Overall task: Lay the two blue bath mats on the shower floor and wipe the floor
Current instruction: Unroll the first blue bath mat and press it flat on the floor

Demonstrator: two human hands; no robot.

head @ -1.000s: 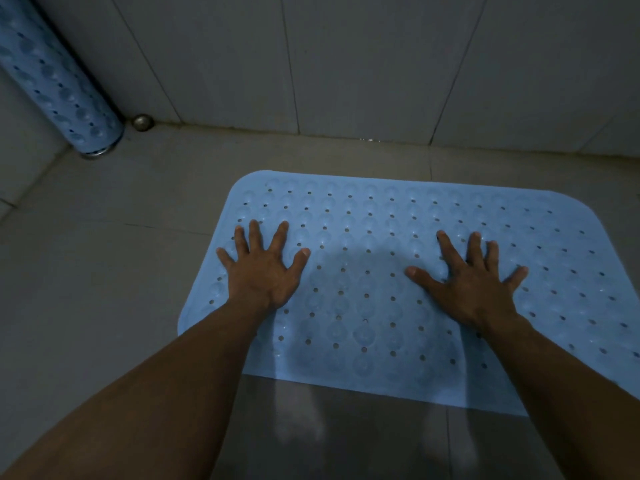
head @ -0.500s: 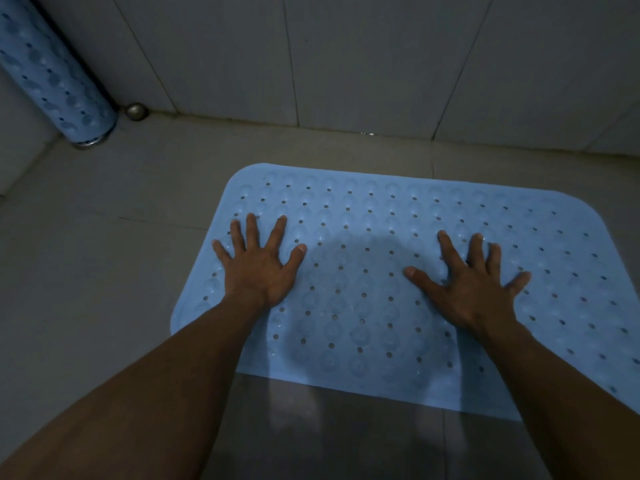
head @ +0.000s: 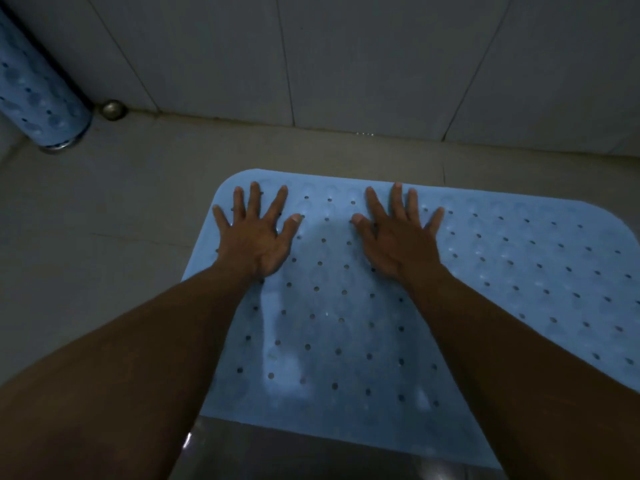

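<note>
A light blue bath mat (head: 502,271) with rows of small holes lies flat on the grey tiled shower floor (head: 104,220). My left hand (head: 258,237) presses palm-down near the mat's far left corner, fingers spread. My right hand (head: 398,240) lies flat beside it, fingers spread too, close to the mat's far edge. Neither hand holds anything. A second blue mat (head: 34,88), rolled into a tube, stands leaning in the far left corner.
Tiled walls (head: 381,64) close off the far side. A small round metal fitting (head: 112,109) sits at the wall's foot next to the rolled mat. Bare floor stretches left of the flat mat. A wet sheen shows on the floor near me.
Both hands have slid forward over the mat to its far edge and drawn closer together. The right hand shifted left. The view has moved nearer the mat.
</note>
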